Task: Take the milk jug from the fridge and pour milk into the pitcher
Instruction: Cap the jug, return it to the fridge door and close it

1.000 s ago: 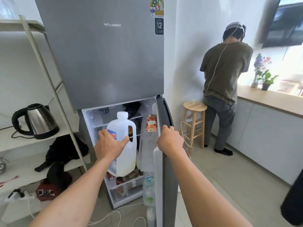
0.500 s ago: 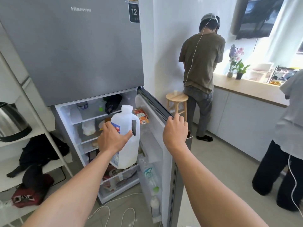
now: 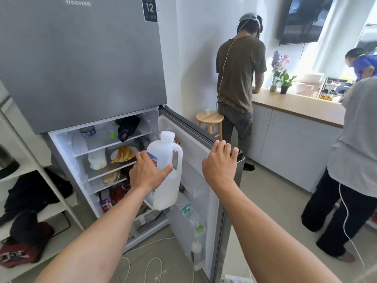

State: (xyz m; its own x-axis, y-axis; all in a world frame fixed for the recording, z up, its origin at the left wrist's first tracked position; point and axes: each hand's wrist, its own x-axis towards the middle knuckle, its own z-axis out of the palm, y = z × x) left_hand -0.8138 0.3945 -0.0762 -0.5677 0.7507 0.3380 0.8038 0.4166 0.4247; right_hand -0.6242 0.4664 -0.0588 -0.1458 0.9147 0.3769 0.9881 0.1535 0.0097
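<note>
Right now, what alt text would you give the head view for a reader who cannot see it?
A person's left hand grips a white milk jug in front of the open fridge, while the right hand rests on the top edge of the fridge door. Other people stand at a counter to the right.

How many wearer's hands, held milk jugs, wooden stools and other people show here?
Hands: 2, left hand gripping the milk jug, right hand on the fridge door
Held milk jug: 1
Wooden stool: 1
Other people: 3, person in olive shirt, person in grey top, person in blue top
Total: 7
</note>
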